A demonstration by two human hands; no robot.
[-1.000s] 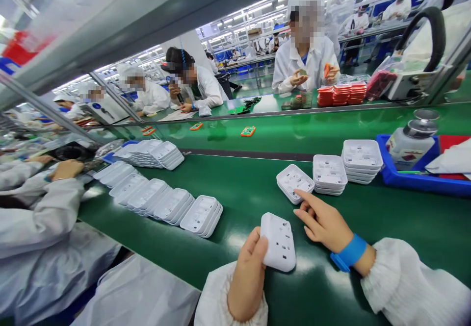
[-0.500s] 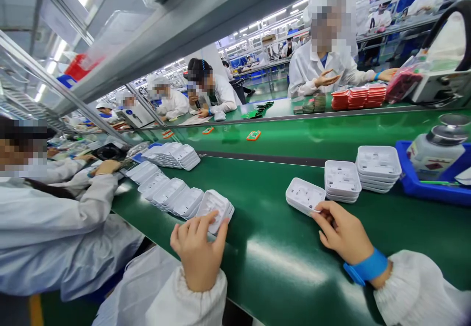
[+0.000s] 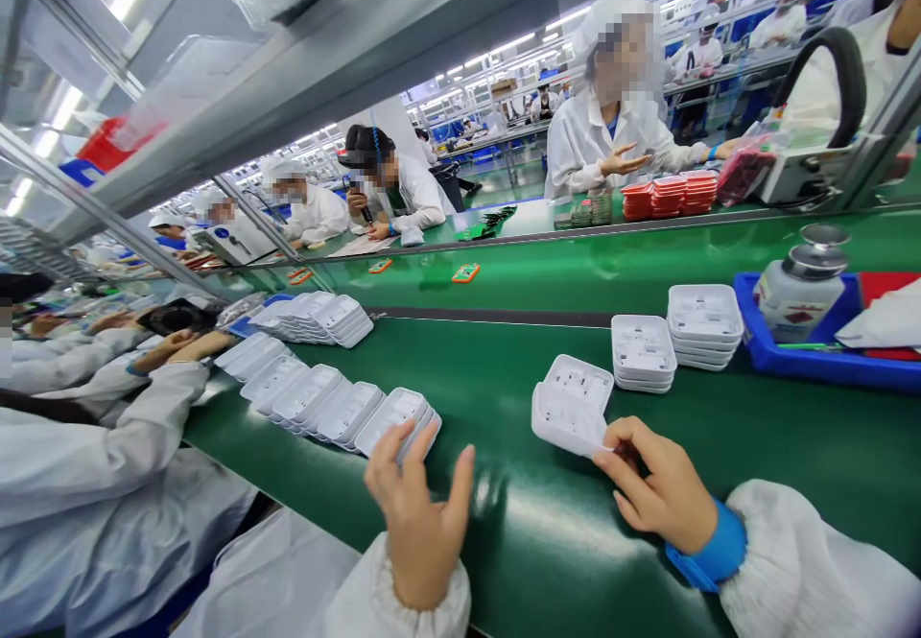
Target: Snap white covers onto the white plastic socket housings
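My right hand (image 3: 662,489) pinches the near edge of a white plastic shell (image 3: 565,417) and holds it lifted just above the green belt (image 3: 547,532). A second white shell (image 3: 581,379) lies on the belt right behind it. My left hand (image 3: 421,513) hovers with fingers spread beside the near end of an overlapping row of white shells (image 3: 331,406); its fingertips are close to the last shell (image 3: 394,419), and I cannot tell whether they touch it. A blue wristband sits on my right wrist.
Two short stacks of white shells (image 3: 643,352) (image 3: 705,323) stand at the right, next to a blue tray (image 3: 813,355) with a bottle. Another row of shells (image 3: 317,317) lies farther left. A co-worker's sleeve (image 3: 93,446) is at my left. People work across the far belt, beside red stacks (image 3: 669,192).
My left hand set the white piece down at the row's end and has drawn back, open. My right hand took hold of a shell on the belt and lifted it toward me.
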